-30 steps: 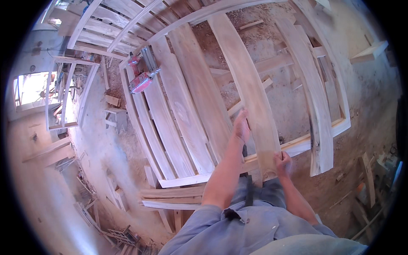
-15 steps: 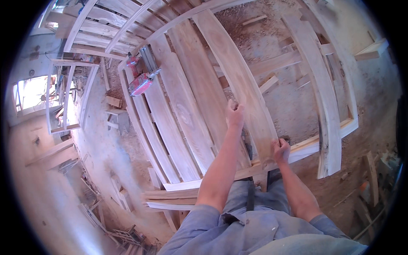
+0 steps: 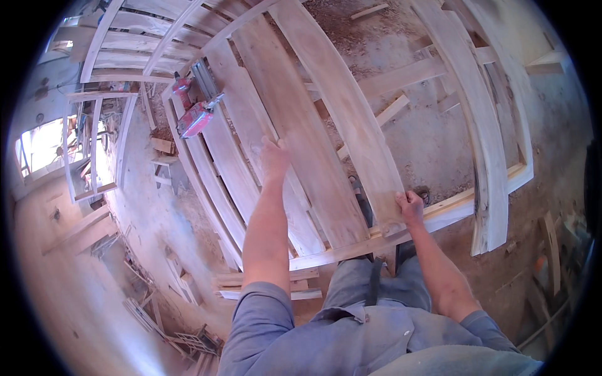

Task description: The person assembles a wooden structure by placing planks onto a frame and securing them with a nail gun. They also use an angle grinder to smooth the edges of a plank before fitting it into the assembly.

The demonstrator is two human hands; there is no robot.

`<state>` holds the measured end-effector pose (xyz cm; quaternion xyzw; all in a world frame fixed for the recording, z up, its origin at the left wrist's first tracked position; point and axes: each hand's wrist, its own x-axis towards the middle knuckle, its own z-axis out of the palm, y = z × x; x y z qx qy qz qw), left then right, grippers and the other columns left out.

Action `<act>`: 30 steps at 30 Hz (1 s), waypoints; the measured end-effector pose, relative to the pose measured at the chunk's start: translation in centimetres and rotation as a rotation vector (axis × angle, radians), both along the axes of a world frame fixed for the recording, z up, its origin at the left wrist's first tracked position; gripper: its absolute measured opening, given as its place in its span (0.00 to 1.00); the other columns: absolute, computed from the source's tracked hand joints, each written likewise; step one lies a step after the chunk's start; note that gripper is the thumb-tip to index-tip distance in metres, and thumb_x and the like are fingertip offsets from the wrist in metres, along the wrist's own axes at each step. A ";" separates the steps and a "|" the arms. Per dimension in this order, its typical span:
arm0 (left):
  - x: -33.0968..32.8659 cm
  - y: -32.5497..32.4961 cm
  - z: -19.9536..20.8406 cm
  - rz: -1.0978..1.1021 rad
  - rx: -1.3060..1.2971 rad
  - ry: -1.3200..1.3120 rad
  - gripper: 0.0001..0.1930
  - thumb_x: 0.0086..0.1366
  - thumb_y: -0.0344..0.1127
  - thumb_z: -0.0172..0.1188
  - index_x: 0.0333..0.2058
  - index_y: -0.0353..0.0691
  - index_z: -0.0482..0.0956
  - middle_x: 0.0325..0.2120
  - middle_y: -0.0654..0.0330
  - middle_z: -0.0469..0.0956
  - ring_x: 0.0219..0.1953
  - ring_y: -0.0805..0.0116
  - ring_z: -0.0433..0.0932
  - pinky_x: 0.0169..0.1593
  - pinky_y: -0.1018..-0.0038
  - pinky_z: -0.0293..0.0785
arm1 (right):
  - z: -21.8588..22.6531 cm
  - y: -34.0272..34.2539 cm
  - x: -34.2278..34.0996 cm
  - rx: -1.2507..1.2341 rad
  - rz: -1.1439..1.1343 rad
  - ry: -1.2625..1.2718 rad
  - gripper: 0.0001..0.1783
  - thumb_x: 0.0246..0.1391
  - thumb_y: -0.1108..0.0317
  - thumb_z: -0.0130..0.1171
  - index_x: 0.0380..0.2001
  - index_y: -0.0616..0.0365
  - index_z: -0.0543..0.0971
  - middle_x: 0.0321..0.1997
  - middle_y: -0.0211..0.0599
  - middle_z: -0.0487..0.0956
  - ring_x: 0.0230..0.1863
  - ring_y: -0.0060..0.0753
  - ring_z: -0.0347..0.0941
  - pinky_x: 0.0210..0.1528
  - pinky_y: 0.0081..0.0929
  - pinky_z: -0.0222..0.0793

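Note:
My right hand (image 3: 410,208) is closed around the right edge of a loose wooden plank (image 3: 345,113), close to its near end. This plank lies across a wooden frame, its near end over the front rail (image 3: 448,213). Further left, my left hand (image 3: 274,160) is over a pale plank (image 3: 241,113), by the seam with the wide brown plank (image 3: 295,125). Its fingers look apart and hold nothing, though they are slightly blurred. Whether they touch the wood is hard to see.
Two red power tools, one a drill (image 3: 197,119), rest on the planks at the left. Another long board (image 3: 467,106) lies over the frame's right side. A slatted wooden panel (image 3: 141,44) stands at the far left, and a small stool (image 3: 164,169) is on the floor.
My left hand has let go of the loose plank's left edge and moved left over the neighbouring planks. My right hand keeps its hold. A gap has widened between the loose plank and the wide one.

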<state>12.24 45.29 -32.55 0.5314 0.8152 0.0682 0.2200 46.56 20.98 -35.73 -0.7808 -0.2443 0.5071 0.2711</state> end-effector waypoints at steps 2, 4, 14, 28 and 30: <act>-1.1 -0.4 0.3 -0.047 -0.001 0.099 0.26 0.64 0.43 0.55 0.54 0.29 0.66 0.39 0.37 0.80 0.46 0.34 0.78 0.52 0.50 0.72 | 0.9 0.2 -0.6 0.056 0.026 -0.056 0.16 0.57 0.61 0.64 0.25 0.64 0.78 0.21 0.30 0.76 0.26 0.20 0.68 0.28 0.27 0.65; -1.6 -0.9 2.0 -0.031 -0.003 0.122 0.25 0.64 0.43 0.55 0.53 0.30 0.66 0.39 0.37 0.80 0.45 0.36 0.79 0.53 0.49 0.71 | 1.6 -0.4 -1.1 0.085 0.011 -0.073 0.16 0.57 0.60 0.64 0.25 0.64 0.79 0.21 0.28 0.75 0.26 0.18 0.68 0.28 0.26 0.65; 1.3 -15.4 11.2 0.160 0.541 -0.039 0.20 0.65 0.39 0.61 0.44 0.28 0.66 0.31 0.48 0.76 0.31 0.65 0.80 0.26 0.70 0.74 | 0.4 1.2 0.4 0.026 0.132 0.047 0.18 0.56 0.57 0.63 0.27 0.64 0.79 0.20 0.28 0.75 0.24 0.20 0.69 0.27 0.27 0.65; 9.1 -2.9 11.8 -0.012 0.330 -0.384 0.12 0.63 0.33 0.56 0.42 0.33 0.73 0.24 0.54 0.75 0.28 0.60 0.77 0.34 0.66 0.72 | -2.1 1.5 0.5 -0.130 0.091 0.128 0.25 0.54 0.49 0.65 0.37 0.65 0.83 0.26 0.31 0.78 0.30 0.22 0.72 0.35 0.27 0.69; 10.8 -2.3 5.4 -0.092 0.350 -0.247 0.20 0.63 0.38 0.56 0.49 0.31 0.72 0.28 0.45 0.81 0.33 0.46 0.82 0.40 0.58 0.76 | -2.6 1.3 0.8 -0.180 0.118 0.150 0.25 0.54 0.49 0.65 0.37 0.65 0.83 0.26 0.30 0.78 0.30 0.21 0.71 0.35 0.26 0.69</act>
